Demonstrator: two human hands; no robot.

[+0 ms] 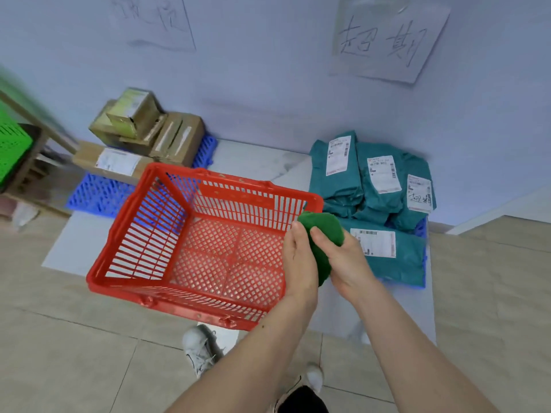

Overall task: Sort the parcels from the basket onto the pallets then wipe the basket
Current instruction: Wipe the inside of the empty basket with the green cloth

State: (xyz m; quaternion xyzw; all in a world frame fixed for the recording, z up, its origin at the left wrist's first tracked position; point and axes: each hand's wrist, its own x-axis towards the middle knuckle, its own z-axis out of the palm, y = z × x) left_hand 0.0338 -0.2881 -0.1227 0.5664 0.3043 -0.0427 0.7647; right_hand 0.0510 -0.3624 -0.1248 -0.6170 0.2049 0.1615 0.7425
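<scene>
At the far left edge we see a green crate (13, 150) on a wooden shelf (38, 162). Right of it a blue pallet (98, 196) against the wall carries stacked cardboard boxes (143, 135), its near part bare. The red basket (149, 234) sits on the floor in the middle, with nothing inside, its left far corner overlapping the blue pallet's near edge. A strip of pale floor lies open between this pallet and the teal bags farther right.

Our left hand (299, 263) and right hand (347, 263) meet just over the basket's right rim, both with the grip closed around a folded green cloth (323, 231), the thumbs pressing on it. To the right, teal mailer bags (375, 186) with white labels are piled on a second blue pallet (422, 228), of which only the right edge shows. Tan tiled floor (74, 353) lies open near us and at far right. A white shoe (201, 350) stands just near the basket's near rim.
</scene>
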